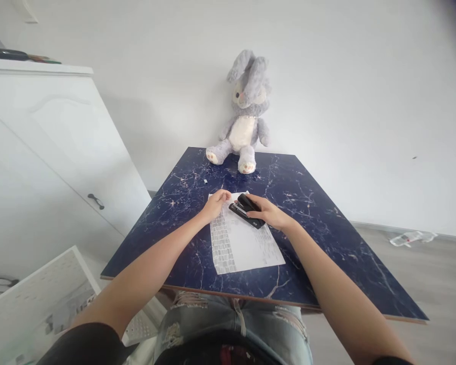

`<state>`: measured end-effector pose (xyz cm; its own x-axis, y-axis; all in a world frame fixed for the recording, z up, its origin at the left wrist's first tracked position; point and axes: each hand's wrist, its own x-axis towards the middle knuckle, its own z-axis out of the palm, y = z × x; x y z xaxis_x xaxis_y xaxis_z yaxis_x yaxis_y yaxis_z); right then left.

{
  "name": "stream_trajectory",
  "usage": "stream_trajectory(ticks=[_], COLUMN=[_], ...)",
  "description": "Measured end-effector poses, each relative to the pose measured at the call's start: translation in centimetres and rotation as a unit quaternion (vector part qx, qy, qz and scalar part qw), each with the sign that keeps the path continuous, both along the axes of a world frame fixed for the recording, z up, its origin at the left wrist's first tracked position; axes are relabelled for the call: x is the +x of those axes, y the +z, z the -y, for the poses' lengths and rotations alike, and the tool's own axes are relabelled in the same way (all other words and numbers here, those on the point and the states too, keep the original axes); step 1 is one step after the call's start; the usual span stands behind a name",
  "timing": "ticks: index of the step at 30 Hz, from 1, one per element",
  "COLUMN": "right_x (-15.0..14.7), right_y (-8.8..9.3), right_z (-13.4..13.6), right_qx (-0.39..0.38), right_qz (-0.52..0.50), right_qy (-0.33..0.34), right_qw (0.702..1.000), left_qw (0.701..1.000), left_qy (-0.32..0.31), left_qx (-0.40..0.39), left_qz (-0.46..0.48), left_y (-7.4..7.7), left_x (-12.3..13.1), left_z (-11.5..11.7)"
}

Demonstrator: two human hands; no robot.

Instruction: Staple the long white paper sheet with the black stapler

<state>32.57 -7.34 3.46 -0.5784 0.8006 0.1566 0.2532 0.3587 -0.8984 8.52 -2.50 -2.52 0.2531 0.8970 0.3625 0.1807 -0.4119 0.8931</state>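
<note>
A sheet of white printed paper [247,246] lies on the dark blue marble-patterned table [319,238] in front of me. My right hand [269,213] is closed around a black stapler [246,209] that rests on the paper's far end. My left hand [216,203] has its fingers curled, pinching the paper's far left corner beside the stapler's nose. A tiny loose staple [205,181] lies on the table beyond my left hand.
A grey plush rabbit [245,116] sits at the table's far edge against the white wall. A white cabinet [49,152] stands to the left. A framed picture [38,304] leans at lower left. A clear plastic item [410,237] lies on the floor at right.
</note>
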Motion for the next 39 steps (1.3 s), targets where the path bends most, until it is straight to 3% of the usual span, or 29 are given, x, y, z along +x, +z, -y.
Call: stream_trajectory(ticks=[4, 9, 13, 17, 20, 26, 33, 39], right_x=[-0.9, -2.4, -1.6, -0.2, 0.2, 0.2, -0.6, -2.5], right_y=[0.7, 0.5, 0.7, 1.7, 2.0, 1.5, 1.0, 0.2], right_z=[0.7, 1.7, 1.8, 1.7, 1.7, 1.3, 1.7, 1.8], right_qx=[0.06, 0.071, 0.039, -0.061, -0.098, -0.145, -0.044, 0.161], right_qz=[0.09, 0.142, 0.114, 0.039, 0.023, 0.002, 0.083, 0.12], right_qy=[0.025, 0.025, 0.065, 0.152, 0.174, 0.194, 0.13, -0.004], right_qw=[0.994, 0.987, 0.991, 0.986, 0.98, 0.97, 0.987, 0.98], left_qw=[0.999, 0.967, 0.96, 0.985, 0.987, 0.994, 0.991, 0.941], left_qy=[-0.029, 0.113, 0.071, -0.019, -0.064, -0.029, -0.008, -0.008], left_qx=[0.014, 0.114, 0.114, 0.083, 0.073, 0.045, -0.094, -0.197], left_qz=[-0.032, -0.197, -0.244, -0.149, -0.125, -0.094, 0.092, 0.275], left_y=[0.8, 1.6, 0.9, 0.4, 0.4, 0.8, 1.5, 2.3], left_x=[-0.1, -0.5, -0.5, -0.3, -0.2, -0.7, -1.5, -0.8], left_z=[0.3, 1.4, 1.5, 0.6, 0.1, -0.3, -0.3, 1.0])
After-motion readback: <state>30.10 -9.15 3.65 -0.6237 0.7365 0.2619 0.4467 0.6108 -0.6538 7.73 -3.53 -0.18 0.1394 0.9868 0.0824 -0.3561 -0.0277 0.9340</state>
